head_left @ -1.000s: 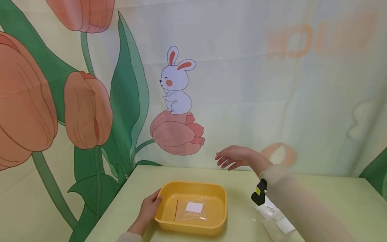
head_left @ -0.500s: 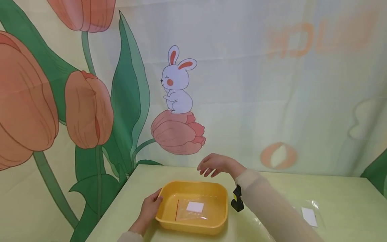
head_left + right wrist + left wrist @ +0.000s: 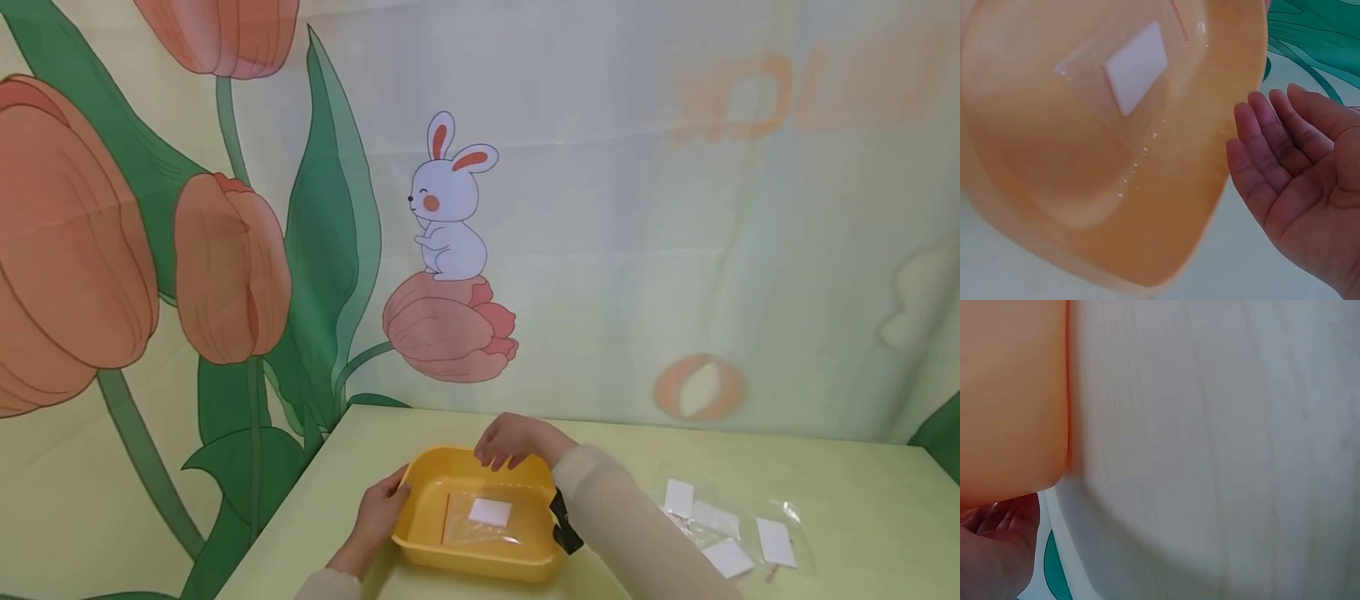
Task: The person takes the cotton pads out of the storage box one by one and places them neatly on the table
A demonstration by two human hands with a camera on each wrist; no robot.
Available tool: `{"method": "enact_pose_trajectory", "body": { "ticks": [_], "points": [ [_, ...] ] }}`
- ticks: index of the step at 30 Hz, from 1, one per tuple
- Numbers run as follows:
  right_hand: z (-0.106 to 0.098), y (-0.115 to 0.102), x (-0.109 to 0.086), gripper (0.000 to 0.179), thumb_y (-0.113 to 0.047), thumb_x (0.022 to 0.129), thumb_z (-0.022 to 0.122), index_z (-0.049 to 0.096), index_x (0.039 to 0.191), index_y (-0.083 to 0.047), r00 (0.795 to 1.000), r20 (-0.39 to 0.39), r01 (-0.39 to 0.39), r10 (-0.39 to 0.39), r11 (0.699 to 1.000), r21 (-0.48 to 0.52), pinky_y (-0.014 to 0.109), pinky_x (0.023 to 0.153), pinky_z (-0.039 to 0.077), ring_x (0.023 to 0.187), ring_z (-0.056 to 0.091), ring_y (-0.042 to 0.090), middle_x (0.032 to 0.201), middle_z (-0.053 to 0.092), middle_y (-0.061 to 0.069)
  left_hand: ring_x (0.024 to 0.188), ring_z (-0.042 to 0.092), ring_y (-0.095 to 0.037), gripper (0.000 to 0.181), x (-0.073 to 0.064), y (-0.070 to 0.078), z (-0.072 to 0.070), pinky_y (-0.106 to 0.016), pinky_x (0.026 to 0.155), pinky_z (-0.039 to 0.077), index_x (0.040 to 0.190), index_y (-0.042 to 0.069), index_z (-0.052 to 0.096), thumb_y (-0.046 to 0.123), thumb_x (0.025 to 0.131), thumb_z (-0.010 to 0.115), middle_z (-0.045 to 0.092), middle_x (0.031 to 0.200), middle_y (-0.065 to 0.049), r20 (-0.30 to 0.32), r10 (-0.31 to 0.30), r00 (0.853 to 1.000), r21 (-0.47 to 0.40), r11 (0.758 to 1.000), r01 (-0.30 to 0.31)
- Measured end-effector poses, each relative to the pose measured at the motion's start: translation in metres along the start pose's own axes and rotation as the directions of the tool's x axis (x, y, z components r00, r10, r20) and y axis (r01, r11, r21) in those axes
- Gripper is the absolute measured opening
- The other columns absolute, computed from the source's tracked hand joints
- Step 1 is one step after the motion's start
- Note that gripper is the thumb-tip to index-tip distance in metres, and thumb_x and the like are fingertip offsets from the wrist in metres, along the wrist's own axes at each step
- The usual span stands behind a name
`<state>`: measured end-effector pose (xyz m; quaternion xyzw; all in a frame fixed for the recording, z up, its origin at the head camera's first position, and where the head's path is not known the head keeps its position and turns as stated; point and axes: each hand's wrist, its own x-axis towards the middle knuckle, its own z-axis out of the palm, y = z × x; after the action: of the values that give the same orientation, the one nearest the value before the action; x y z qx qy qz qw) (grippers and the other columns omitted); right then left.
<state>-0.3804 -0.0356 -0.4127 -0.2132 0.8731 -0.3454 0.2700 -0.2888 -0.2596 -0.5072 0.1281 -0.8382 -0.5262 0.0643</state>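
Observation:
A yellow plastic basin (image 3: pixel 480 565) stands on the table. My left hand (image 3: pixel 377 510) grips its left side, thumb at the rim; in the left wrist view the fingers (image 3: pixel 1013 519) are partly hidden by the basin wall. A clear zip bag (image 3: pixel 459 518) with a red seal line lies inside the basin, a white square (image 3: pixel 491 512) in it. Over the basin's far rim hovers my right hand (image 3: pixel 517 440), holding nothing. The right wrist view shows its fingers (image 3: pixel 1266 134) loosely bent, palm bare, beside the rim.
Right of the basin, several clear bags with white pieces (image 3: pixel 776 542) lie loosely on the pale green table (image 3: pixel 862 500). A curtain (image 3: pixel 600 250) printed with tulips and a rabbit hangs behind the table's back edge.
My right hand has moved left and down, from beyond the basin's right to over its far rim. The bags at right have come into fuller view. My left hand stays on the basin.

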Motion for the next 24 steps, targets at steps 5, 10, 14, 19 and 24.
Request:
{"method": "enact_pose_trajectory", "body": {
  "ticks": [5, 10, 14, 19, 24],
  "points": [
    [0.012, 0.007, 0.003, 0.024, -0.015, 0.100, 0.063, 0.074, 0.117, -0.003, 0.999, 0.001, -0.032, 0.032, 0.999, -0.011, 0.039, 0.096, 0.062, 0.100, 0.072, 0.023, 0.111, 0.077, 0.011, 0.144, 0.046, -0.045, 0.045, 0.002, -0.002, 0.002, -0.057, 0.117, 0.043, 0.149, -0.005, 0.047, 0.012, 0.107, 0.046, 0.047, 0.154, -0.027, -0.002, -0.008, 1.000, 0.001, 1.000, 0.008],
    [0.018, 0.011, 0.005, 0.026, -0.012, 0.099, 0.063, 0.072, 0.121, -0.001, 0.998, 0.012, -0.060, 0.061, 0.998, -0.016, 0.041, 0.099, 0.061, 0.107, 0.071, 0.027, 0.117, 0.076, 0.014, 0.145, 0.045, -0.046, 0.045, 0.003, -0.003, 0.002, -0.058, 0.118, 0.042, 0.149, -0.005, 0.047, 0.011, 0.107, 0.046, 0.046, 0.154, -0.027, 0.000, -0.008, 1.000, 0.004, 1.000, 0.008],
    [0.021, 0.013, 0.007, 0.028, -0.010, 0.098, 0.063, 0.071, 0.123, -0.001, 0.996, 0.031, -0.076, 0.078, 0.996, -0.043, 0.043, 0.102, 0.060, 0.112, 0.070, 0.029, 0.120, 0.075, 0.015, 0.144, 0.045, -0.045, 0.045, 0.003, -0.003, 0.001, -0.058, 0.118, 0.042, 0.148, -0.005, 0.047, 0.011, 0.107, 0.046, 0.047, 0.154, -0.027, -0.001, -0.013, 1.000, 0.002, 1.000, 0.013],
    [0.027, 0.017, 0.014, 0.024, -0.008, 0.096, 0.064, 0.073, 0.118, -0.003, 0.994, 0.018, -0.106, 0.109, 0.989, -0.107, 0.040, 0.096, 0.063, 0.097, 0.068, 0.022, 0.110, 0.074, 0.010, 0.140, 0.050, -0.045, 0.044, 0.002, -0.004, 0.001, -0.056, 0.115, 0.046, 0.147, -0.006, 0.048, 0.010, 0.106, 0.047, 0.050, 0.151, -0.028, 0.000, 0.030, 1.000, 0.015, 0.999, -0.030],
    [0.033, 0.020, 0.022, 0.028, 0.000, 0.092, 0.065, 0.073, 0.118, -0.004, 0.989, 0.009, -0.141, 0.147, 0.966, -0.216, 0.040, 0.094, 0.064, 0.088, 0.058, 0.019, 0.110, 0.070, 0.007, 0.138, 0.053, -0.045, 0.043, 0.001, -0.005, -0.001, -0.056, 0.112, 0.049, 0.146, -0.007, 0.049, 0.009, 0.106, 0.046, 0.052, 0.149, -0.028, 0.002, 0.070, 0.998, 0.027, 0.997, -0.070]
  ]
}}
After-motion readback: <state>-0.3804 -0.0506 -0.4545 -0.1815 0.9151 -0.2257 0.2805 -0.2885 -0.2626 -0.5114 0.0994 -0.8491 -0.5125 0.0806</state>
